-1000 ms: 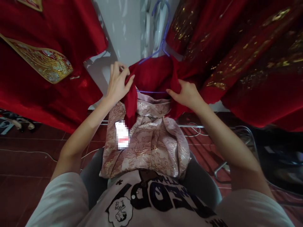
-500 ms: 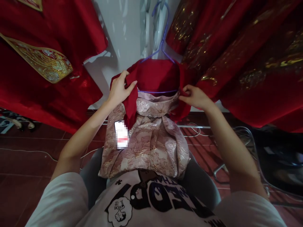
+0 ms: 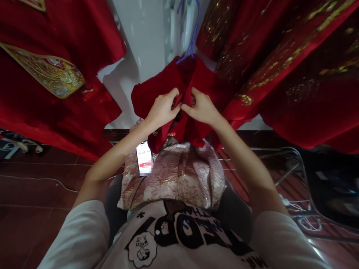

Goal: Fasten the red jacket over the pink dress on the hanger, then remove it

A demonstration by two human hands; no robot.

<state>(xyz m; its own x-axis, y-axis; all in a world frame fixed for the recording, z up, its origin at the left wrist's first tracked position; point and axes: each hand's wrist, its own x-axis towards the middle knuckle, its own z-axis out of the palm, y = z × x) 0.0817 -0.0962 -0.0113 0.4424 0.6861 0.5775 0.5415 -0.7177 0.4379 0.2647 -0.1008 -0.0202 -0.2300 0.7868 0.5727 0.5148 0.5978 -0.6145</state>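
A small red jacket [image 3: 151, 91] hangs on a purple hanger [image 3: 191, 41] in front of me. My left hand [image 3: 165, 106] pinches one front edge of it, and my right hand [image 3: 202, 106] pinches the other, with the fingertips of both hands almost touching at the middle. Below the jacket, a pink and gold brocade garment [image 3: 179, 179] spreads over my lap. A lit phone [image 3: 144, 158] lies on the brocade at the left. The fabric hides some of my fingertips.
Large red garments with gold embroidery hang at the left [image 3: 92, 48] and right [image 3: 280, 74]. A black chair [image 3: 331, 186] with a metal frame stands at the right. White cables [image 3: 308, 220] lie beneath it, above the red tiled floor.
Both hands have moved inward, drawing the jacket's front edges together. The red cloth now covers the brocade's top and the hanger's lower bar.
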